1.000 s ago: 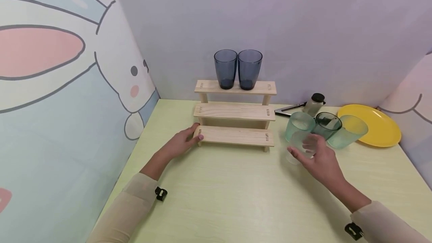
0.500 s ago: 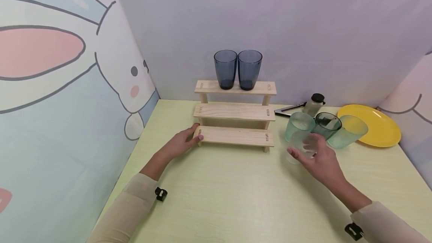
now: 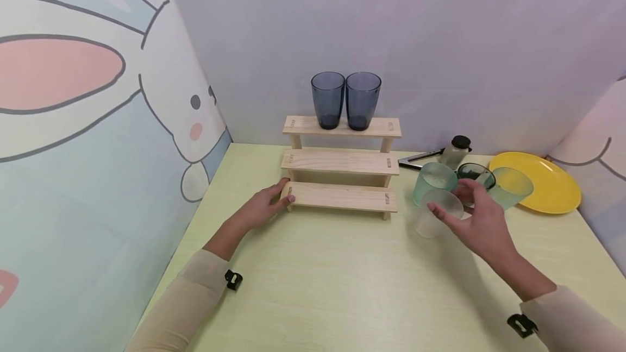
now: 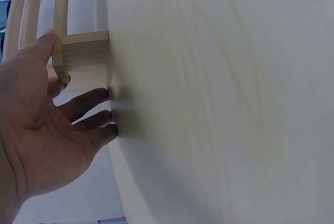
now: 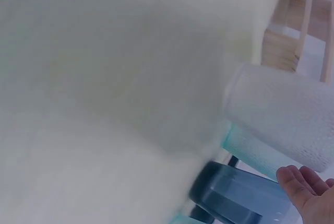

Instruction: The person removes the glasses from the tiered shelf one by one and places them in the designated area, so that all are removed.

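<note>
A three-step wooden rack [image 3: 342,195] stands on the table. My left hand [image 3: 264,205] pinches the left end of its lowest board, the thumb on top; in the left wrist view, the other fingers of the left hand [image 4: 52,125] spread toward the table. Two dark blue glasses [image 3: 328,99] stand side by side on the top step. At the right, a frosted clear cup [image 3: 432,224] stands upright on the table. My right hand [image 3: 481,221] is at its rim, thumb and fingers spread apart and not closed round it. The right wrist view shows the fingertips [image 5: 289,179] beside the cup [image 5: 282,114].
Behind the clear cup are a green cup [image 3: 432,178], a dark glass [image 3: 481,170] and a tilted green cup [image 3: 513,186]. A yellow plate [image 3: 557,183] lies at far right. A black-capped bottle [image 3: 455,152] and tongs [image 3: 415,161] lie near the back wall.
My right hand has moved slightly right and its fingers have come off the frosted cup, which stays in place. The left hand has not moved.
</note>
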`<state>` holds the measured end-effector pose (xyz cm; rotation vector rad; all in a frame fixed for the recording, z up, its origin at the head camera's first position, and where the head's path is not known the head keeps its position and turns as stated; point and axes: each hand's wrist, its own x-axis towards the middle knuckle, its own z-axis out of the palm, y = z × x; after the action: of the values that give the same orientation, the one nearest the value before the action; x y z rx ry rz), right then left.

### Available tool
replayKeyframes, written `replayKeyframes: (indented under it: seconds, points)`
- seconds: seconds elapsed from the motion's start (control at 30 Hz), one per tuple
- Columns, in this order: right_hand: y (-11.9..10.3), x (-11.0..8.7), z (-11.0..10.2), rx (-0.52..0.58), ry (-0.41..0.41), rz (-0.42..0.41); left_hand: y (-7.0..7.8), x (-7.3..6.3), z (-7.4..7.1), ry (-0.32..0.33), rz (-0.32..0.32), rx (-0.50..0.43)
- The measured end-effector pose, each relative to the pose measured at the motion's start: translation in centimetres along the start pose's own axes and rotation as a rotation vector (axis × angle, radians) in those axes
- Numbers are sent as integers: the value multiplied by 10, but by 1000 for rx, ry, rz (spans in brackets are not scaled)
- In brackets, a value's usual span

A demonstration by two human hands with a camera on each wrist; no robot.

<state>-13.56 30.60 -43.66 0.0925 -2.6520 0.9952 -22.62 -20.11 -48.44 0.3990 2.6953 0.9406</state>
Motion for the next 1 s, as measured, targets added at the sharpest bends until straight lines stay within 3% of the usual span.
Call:
replayKeyframes:
  seconds: [0.33,0.63,1.0]
  points:
    - [-22,42,-18,30,79,-69,-3,3,-1,2,16,-4]
    - [-54,95,-18,64,0,-113,-6,5,0,-7,13,-9]
    - [-89,144,6,143,-32,-133,-7,4,0,-9,23,-13]
